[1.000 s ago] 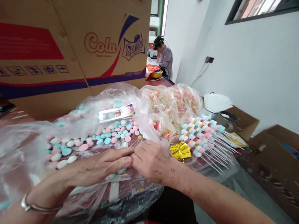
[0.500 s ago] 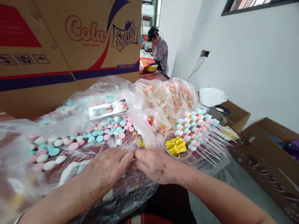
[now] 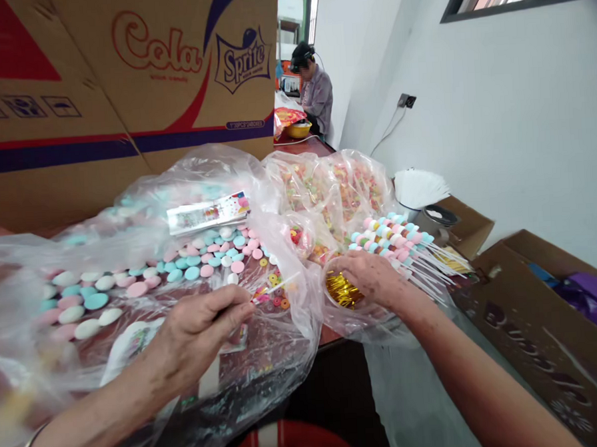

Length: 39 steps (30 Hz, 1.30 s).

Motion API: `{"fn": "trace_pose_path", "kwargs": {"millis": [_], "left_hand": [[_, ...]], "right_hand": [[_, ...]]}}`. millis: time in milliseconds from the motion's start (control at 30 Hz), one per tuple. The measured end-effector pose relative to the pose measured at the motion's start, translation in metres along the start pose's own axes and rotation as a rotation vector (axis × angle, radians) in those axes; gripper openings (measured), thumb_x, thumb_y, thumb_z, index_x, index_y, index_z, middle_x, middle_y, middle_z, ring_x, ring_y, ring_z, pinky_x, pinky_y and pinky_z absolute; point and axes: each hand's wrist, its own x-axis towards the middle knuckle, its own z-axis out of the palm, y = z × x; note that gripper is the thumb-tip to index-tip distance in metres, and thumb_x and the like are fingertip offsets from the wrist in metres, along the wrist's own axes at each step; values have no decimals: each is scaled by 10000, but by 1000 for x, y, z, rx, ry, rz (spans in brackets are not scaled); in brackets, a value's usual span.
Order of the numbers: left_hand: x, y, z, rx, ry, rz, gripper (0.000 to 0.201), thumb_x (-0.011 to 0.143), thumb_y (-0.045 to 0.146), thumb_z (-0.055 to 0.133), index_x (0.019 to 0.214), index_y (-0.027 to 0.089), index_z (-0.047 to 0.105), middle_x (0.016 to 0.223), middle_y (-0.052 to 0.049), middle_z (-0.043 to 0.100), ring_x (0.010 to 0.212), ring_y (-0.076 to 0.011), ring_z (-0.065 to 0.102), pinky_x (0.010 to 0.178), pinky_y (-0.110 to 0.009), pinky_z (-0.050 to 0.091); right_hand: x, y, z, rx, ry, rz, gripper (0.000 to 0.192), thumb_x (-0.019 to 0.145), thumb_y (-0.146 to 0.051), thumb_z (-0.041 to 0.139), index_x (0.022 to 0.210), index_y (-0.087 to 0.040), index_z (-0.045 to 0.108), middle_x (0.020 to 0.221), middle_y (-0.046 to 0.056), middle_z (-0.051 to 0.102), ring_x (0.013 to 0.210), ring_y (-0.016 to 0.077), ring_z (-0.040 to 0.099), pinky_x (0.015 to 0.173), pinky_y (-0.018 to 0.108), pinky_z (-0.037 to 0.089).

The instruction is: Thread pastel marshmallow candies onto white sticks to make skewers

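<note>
My left hand (image 3: 208,321) pinches a thin white stick (image 3: 282,282) that points up and to the right. Some shiny, coloured wrapper shows at the fingertips; the rest is hidden by the hand. My right hand (image 3: 374,276) reaches into a clear round tub (image 3: 327,303) of gold twist ties (image 3: 343,291). Its fingers are curled together and their tips are hidden among the ties. Beside that hand lies a stack of candy skewers (image 3: 394,235) on white sticks. Small ring candies (image 3: 277,303) lie near the left hand's stick.
Pink, blue and white round candies (image 3: 96,301) spread over plastic sheeting on the table. Printed wrappers (image 3: 208,213) lie on a bag behind them. A bag of ring candies (image 3: 306,176) and a large carton (image 3: 172,110) stand further back. An open box (image 3: 535,344) is at right.
My hands were together at the table's front. The right has moved right, into the twist-tie tub. The left has shifted slightly left, and the white stick now shows in it.
</note>
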Motion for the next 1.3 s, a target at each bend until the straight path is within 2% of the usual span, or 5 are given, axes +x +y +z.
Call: {"fn": "trace_pose_path", "kwargs": {"millis": [167,433,700,1133,1300], "left_hand": [[3,19,9,-417,-76,-412,272,788,395,636,623,180,627,578,2,625,463,-114,545,384,-177,351],[2,10,13,-551,-103,-598,300,786,462,679,706,179,617,627,-11,661,406,-76,468,325,-131,218],[4,4,23,-756,-139,-573,291,816,445,683,733,180,597,587,-10,655,302,-35,353,279,-131,230],[13,19,30,-851,-205,-531,293,857,412,633,702,165,608,481,-9,629,247,-38,331,214,-114,266],[17,18,36,-898,-213,-489,278,843,405,652,712,164,610,522,-17,647,249,-35,334,214,-121,270]], "right_hand": [[-2,8,28,-173,-93,-71,253,894,-121,472,1030,-157,682,1054,110,683,940,242,637,785,319,484],[-5,15,18,-53,-9,-40,291,947,-142,411,1127,-186,635,1123,93,689,1025,209,632,798,273,463],[-6,16,28,223,171,-47,289,954,-143,407,1070,-197,666,1068,58,721,964,169,650,845,271,452],[-5,18,32,4,160,183,236,980,-212,362,942,-172,592,833,58,662,743,183,602,625,270,351],[-4,19,32,32,196,116,209,951,-181,376,851,-192,559,815,54,636,741,176,572,635,270,338]]}}
